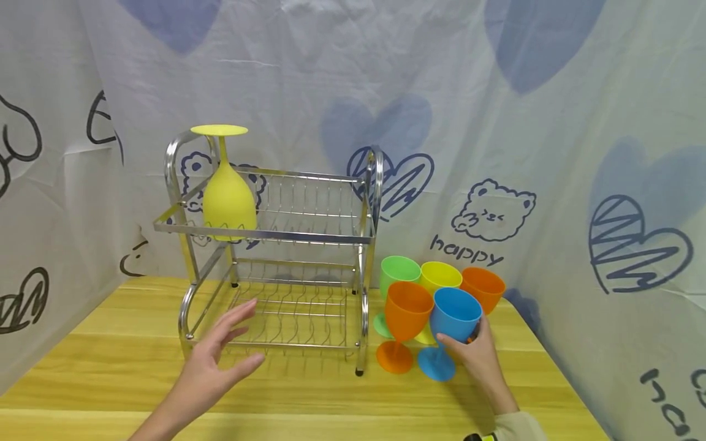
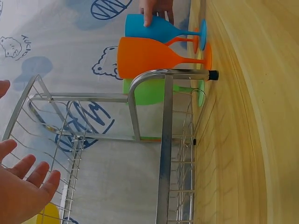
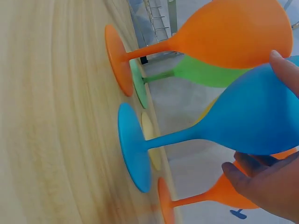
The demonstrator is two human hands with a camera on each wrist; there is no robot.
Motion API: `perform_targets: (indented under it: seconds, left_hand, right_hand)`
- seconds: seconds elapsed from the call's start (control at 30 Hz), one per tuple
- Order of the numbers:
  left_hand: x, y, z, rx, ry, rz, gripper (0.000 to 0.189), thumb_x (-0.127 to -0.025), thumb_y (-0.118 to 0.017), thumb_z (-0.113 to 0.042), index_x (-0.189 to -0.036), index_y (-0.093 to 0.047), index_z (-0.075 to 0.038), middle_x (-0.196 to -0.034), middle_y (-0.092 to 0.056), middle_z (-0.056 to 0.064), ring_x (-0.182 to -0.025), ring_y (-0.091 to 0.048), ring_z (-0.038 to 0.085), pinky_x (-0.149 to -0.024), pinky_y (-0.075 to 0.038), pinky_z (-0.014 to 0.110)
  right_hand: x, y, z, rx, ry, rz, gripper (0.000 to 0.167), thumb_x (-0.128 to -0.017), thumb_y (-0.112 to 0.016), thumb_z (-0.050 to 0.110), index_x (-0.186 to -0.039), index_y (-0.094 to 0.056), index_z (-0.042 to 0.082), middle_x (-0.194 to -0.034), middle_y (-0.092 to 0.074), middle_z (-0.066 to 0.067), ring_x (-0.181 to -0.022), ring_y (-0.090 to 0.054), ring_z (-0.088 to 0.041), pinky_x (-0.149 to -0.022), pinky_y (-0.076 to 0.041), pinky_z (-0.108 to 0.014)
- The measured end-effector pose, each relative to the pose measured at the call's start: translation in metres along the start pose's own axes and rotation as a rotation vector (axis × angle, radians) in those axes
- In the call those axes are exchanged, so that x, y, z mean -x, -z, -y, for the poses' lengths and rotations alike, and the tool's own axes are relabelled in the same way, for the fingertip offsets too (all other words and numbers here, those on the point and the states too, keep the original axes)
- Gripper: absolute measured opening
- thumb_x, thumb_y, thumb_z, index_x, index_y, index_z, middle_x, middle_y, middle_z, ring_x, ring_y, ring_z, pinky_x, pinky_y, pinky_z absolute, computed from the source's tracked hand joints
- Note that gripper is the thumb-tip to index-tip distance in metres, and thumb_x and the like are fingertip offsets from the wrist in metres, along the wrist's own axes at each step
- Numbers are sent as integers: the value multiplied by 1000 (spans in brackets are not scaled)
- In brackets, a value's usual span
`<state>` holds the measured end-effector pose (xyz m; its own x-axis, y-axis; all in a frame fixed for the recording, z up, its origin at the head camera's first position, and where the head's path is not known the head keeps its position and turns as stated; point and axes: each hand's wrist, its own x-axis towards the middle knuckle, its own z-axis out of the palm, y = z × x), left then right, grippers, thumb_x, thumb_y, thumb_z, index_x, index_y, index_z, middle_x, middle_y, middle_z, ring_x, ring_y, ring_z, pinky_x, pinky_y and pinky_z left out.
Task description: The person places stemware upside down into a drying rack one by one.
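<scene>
Left hand (image 1: pixel 212 358) near rack (image 1: pixel 298 235), right (image 1: pixel 481 356) gripping blue goblet (image 1: pixel 451 324)

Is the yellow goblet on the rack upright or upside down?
Upside down: in the rack, the yellow goblet has its round foot at the top and its bowl lowest.

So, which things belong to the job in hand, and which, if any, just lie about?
Job: rack, upturned yellow goblet, blue goblet held by right hand; probably green goblet, standing yellow goblet, front orange goblet, rear orange goblet.

Merely around: printed cloth, table.
</scene>
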<state>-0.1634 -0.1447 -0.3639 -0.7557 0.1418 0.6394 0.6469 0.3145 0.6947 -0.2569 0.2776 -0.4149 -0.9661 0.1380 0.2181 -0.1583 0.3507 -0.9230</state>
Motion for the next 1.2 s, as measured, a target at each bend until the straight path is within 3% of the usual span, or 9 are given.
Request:
perform_targets:
  seconds: [0.23, 0.4, 0.5, 0.7, 0.83, 1.07, 1.2]
  left_hand:
    - [-1, -4, 2, 6, 48, 37, 74, -81, -74, -1, -146, -40, -13, -146, -41, 0, -125, -43, 7, -100, -35, 14]
    - [-6, -10, 2, 19, 41, 31, 76, -81, -74, 0, -147, -39, -14, -141, -46, 6, -121, -44, 2, -99, -38, 16]
    - [-7, -13, 1, 13, 73, 33, 77, -81, -74, -2, -147, -39, -17, -139, -47, 7, -120, -46, 5, -98, -40, 19]
    - [-8, -17, -3, 46, 168, 47, 75, -84, -73, -7, -149, -37, -19, -141, -45, 11, -123, -47, 29, -97, -45, 47]
    - [-9, -19, -3, 79, 184, 55, 74, -85, -72, -6, -149, -36, -14, -142, -43, 15, -124, -45, 37, -97, -41, 59]
    - [-15, -22, -4, 109, 187, 63, 74, -85, -71, -5, -149, -34, -12, -143, -42, 17, -125, -44, 41, -98, -40, 60]
    - [-18, -25, -3, 93, 162, 62, 75, -84, -73, -6, -149, -36, -13, -142, -44, 14, -124, -45, 35, -100, -42, 50]
  right_hand:
    - [-1, 3, -2, 24, -32, 32, 96, -83, -77, 18, -151, -12, 2, -146, -31, -26, -132, -31, -43, -110, -25, -59]
    - [1, 8, -1, 54, -76, 14, 97, -82, -77, 22, -151, -12, -1, -146, -31, -28, -132, -32, -43, -110, -26, -58]
    - [2, 12, 1, 80, -102, -2, 98, -82, -78, 26, -150, -13, -2, -146, -31, -29, -133, -32, -43, -110, -27, -57]
    - [4, 18, 12, 112, -110, -17, 101, -83, -77, 32, -153, -10, 2, -151, -27, -26, -136, -28, -42, -111, -25, -57]
    - [7, 18, 22, 99, -89, -18, 101, -82, -78, 30, -154, -11, 4, -151, -27, -25, -136, -28, -42, -110, -26, -58]
    - [16, 16, 44, 66, -52, -20, 101, -81, -80, 29, -153, -15, 7, -150, -30, -22, -135, -30, -41, -110, -27, -58]
    - [23, 13, 58, 81, 6, -15, 95, -81, -80, 23, -151, -19, 5, -149, -32, -22, -134, -32, -41, -108, -27, -60]
